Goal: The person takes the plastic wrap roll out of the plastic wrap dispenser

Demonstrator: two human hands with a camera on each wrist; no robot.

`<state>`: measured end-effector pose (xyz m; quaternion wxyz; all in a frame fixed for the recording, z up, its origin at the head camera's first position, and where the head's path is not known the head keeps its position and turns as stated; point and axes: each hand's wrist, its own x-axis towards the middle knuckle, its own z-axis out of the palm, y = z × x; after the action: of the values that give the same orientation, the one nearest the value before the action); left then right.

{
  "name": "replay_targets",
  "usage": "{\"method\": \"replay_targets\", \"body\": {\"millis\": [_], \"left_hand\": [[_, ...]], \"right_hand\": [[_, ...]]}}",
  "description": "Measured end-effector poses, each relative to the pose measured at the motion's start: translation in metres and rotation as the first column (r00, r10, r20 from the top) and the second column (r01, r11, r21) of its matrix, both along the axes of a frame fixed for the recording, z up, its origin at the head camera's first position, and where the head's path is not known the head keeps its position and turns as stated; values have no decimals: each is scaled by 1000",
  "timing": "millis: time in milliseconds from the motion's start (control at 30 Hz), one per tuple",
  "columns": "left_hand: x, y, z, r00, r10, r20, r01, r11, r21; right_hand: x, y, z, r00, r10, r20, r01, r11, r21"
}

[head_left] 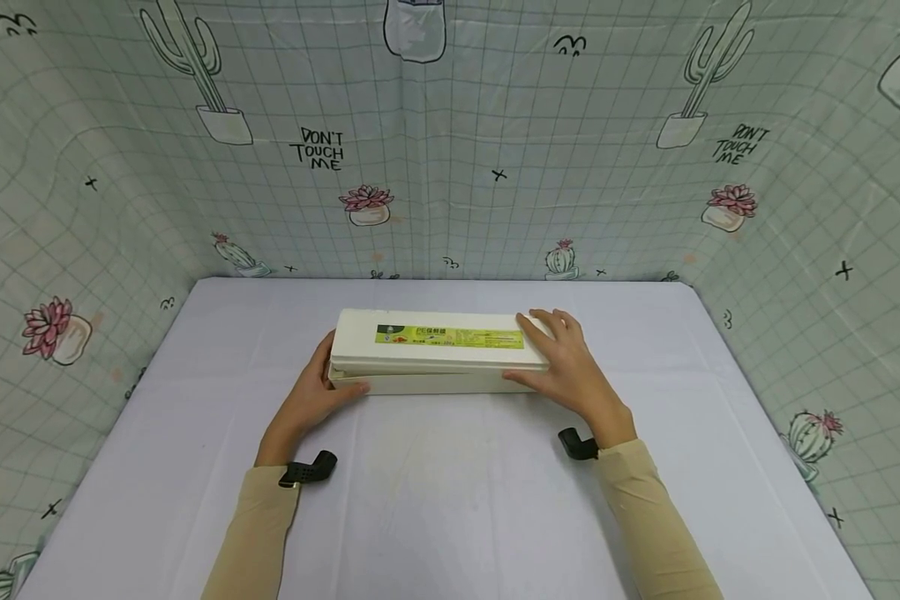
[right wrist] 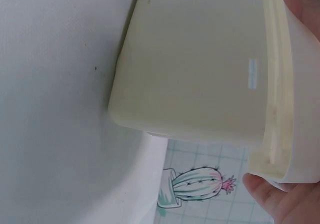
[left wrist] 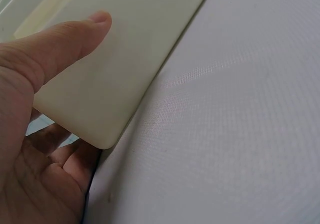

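A long white cling film box (head_left: 435,384) lies crosswise on the table, its lid (head_left: 450,363) bearing a green and yellow label (head_left: 450,337). Around the box's left end my left hand (head_left: 311,407) has its thumb on the front wall (left wrist: 135,49) and its fingers behind the end. My right hand (head_left: 566,371) grips the lid near its right end, thumb at the front edge and fingers over the top. In the right wrist view the lid (right wrist: 305,134) stands slightly raised from the box (right wrist: 195,69), showing a yellowish inner rim. The box's inside is hidden.
A white cloth (head_left: 435,500) covers the table. Behind and at both sides hangs a pale checked curtain (head_left: 450,142) printed with cacti and lettering. Each wrist wears a black camera band, one on the left (head_left: 309,469) and one on the right (head_left: 577,444).
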<state>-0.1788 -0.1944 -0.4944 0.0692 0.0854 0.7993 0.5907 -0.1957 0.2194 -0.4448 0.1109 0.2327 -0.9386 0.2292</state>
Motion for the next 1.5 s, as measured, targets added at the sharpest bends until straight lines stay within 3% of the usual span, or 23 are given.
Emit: {"method": "replay_targets", "body": {"millis": [1500], "left_hand": [[-2, -2, -1, 1000, -6, -4, 6, 1000, -11]], "right_hand": [[-3, 24, 7, 998, -62, -29, 60, 997, -56]]}}
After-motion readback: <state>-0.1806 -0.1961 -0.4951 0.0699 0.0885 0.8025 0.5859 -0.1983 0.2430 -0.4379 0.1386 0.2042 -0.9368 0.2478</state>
